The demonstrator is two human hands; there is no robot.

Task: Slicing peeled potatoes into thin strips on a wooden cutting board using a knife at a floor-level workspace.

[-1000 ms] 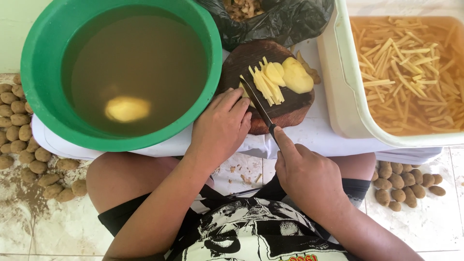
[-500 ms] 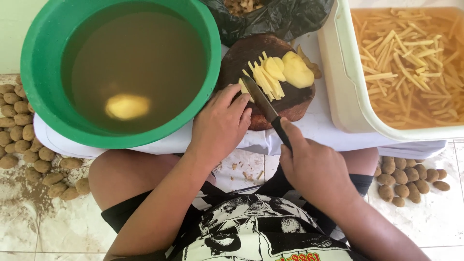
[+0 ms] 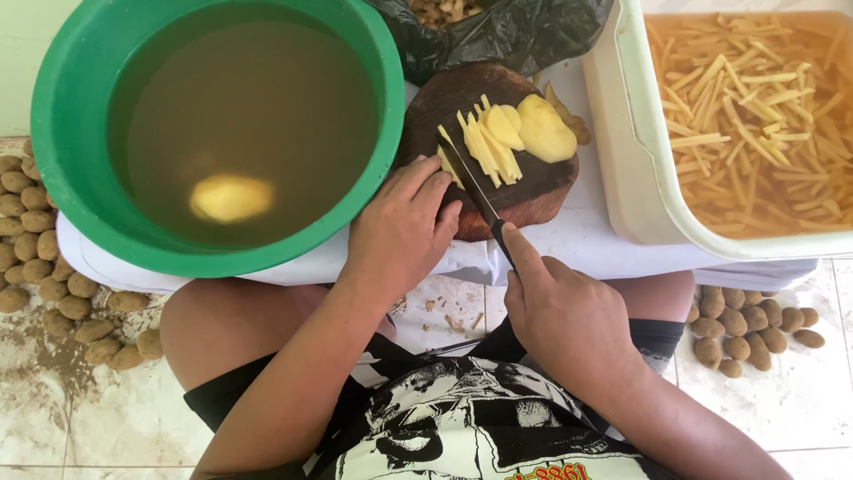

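My right hand (image 3: 560,311) grips the dark handle of a knife (image 3: 469,185), whose blade lies across the near left part of a round dark wooden cutting board (image 3: 533,191). My left hand (image 3: 402,231) presses fingertips down on a small piece of peeled potato (image 3: 447,163) beside the blade. Cut potato sticks (image 3: 487,147) and a few thicker potato slices (image 3: 542,129) lie further back on the board.
A green basin (image 3: 62,133) of murky water holds one peeled potato (image 3: 231,197). A white tub (image 3: 635,160) at right holds cut sticks in water. A black bag (image 3: 515,36) of peelings sits behind the board. Unpeeled potatoes lie on the floor left (image 3: 35,240) and right (image 3: 755,329).
The knife rose and tilted flat half a second ago, then came back down on edge next to my left fingertips. My left hand has stayed on the potato piece.
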